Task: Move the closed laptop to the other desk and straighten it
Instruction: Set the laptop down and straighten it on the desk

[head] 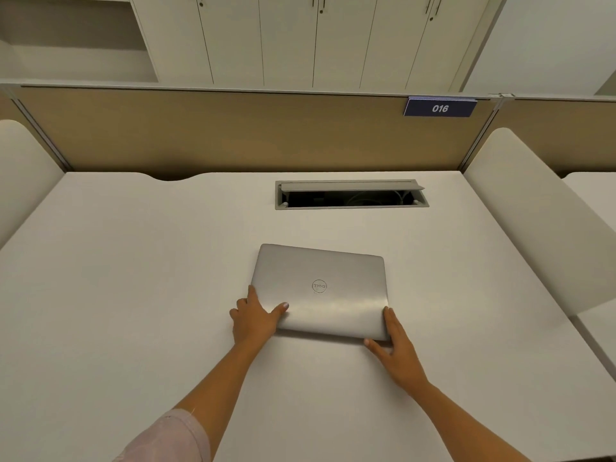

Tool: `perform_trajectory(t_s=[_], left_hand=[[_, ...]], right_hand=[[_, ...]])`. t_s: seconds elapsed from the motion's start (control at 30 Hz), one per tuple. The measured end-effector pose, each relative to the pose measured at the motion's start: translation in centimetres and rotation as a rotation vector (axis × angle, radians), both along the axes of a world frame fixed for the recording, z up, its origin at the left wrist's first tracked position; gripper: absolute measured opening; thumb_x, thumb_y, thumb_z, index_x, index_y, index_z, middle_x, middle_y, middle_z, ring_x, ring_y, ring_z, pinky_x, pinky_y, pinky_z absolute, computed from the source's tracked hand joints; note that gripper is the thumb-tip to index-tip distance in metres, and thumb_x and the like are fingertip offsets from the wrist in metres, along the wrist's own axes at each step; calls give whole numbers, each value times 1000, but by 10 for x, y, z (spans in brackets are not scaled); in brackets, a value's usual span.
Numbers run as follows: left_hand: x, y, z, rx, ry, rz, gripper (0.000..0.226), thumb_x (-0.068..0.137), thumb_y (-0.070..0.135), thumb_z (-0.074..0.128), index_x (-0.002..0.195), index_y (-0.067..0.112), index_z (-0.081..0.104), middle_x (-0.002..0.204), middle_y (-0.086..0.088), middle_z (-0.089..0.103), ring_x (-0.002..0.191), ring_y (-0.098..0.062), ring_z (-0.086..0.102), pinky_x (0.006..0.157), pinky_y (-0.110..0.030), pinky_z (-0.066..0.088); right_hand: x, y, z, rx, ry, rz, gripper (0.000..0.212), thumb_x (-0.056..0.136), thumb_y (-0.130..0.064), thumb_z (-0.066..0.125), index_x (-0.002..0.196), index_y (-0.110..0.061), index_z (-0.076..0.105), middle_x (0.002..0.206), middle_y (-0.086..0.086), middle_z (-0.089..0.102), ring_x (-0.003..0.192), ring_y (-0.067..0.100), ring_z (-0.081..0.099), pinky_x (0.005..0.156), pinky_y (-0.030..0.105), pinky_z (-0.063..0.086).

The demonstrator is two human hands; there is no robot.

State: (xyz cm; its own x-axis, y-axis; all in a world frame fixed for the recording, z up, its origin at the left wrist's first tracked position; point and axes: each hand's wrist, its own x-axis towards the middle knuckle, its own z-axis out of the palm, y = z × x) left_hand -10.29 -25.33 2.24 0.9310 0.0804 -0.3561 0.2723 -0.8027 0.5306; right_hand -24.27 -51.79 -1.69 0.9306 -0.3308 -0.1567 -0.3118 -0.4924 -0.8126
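A wide white tabletop (133, 295) fills the frame, its open cable hatch (351, 194) above centre, the closed laptop (320, 291) slightly askew at centre, gripped at its lower corners by left hand (255, 316) and right hand (398, 351).

Dim warm light; soft shadows; edges bowed

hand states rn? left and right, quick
Left hand: gripping the near-left corner of the closed Dell laptop, thumb on the lid.
Right hand: fingers against the laptop's near-right corner; whether it grips or only presses cannot be told.
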Motion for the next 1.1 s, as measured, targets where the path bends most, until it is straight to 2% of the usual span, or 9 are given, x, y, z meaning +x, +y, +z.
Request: perform_trajectory(t_s=[0.17,0.33,0.63,0.73,0.83,0.93,0.97,1.03,1.1], left_hand=[[1,6,-1,82,29,-68,81,88,50,60,152,33,13,130,-15,36,114,-34,37,82,-35,42],[-4,8,-1,96,66,-66,79,89,48,60,151,35,13,124,-19,39,112,-37,41,85,-37,43],[-35,13,-10,77,-16,-26,77,90,50,56,151,31,13,123,-17,40,111,-35,44,85,-36,44],[-37,16,-13,70,-87,-58,77,91,52,53,152,26,15,126,-16,39,112,-31,43,87,-34,44],[-47,18,-22,161,-225,-172,72,93,52,48,152,23,19,146,-17,29,127,-32,34,101,-36,39],[-53,19,-38,230,-394,-453,74,88,50,59,150,22,30,155,-21,19,140,-39,23,113,-46,20],[-53,18,-44,243,-437,-565,77,83,47,67,147,20,34,154,-22,22,139,-40,27,111,-48,20],[-51,16,-51,263,-480,-705,83,73,35,81,142,19,38,147,-21,38,131,-38,43,103,-47,33],[-46,17,-53,240,-498,-722,94,70,20,85,145,22,30,141,-18,47,126,-36,50,98,-45,41]], right_hand=[[2,6,1,31,-49,-90,83,82,-21,73,148,-16,24,153,-2,31,140,16,30,114,39,31],[9,1,4,3,-15,-93,82,80,-8,74,147,-12,27,153,5,31,140,21,29,114,32,26],[25,-19,12,-103,42,42,82,79,-7,74,147,-10,28,151,11,36,137,28,36,111,36,33],[22,-17,14,-100,20,34,80,80,-8,74,146,-9,29,149,10,37,136,27,37,111,32,31],[14,-12,10,-121,-43,19,76,81,-12,73,145,-10,31,148,8,39,134,26,40,108,31,34],[8,-7,5,-143,-73,-26,74,82,-16,73,144,-12,33,148,8,41,127,28,48,107,39,40],[7,-5,5,-139,-79,-37,73,82,-16,72,144,-12,34,148,8,40,126,28,49,106,38,40],[7,-3,5,-130,-87,-53,71,83,-12,72,143,-10,35,148,10,40,127,27,48,104,31,37],[7,-1,6,-115,-86,-65,71,83,-10,71,143,-9,35,148,11,40,126,27,48,101,27,35]])
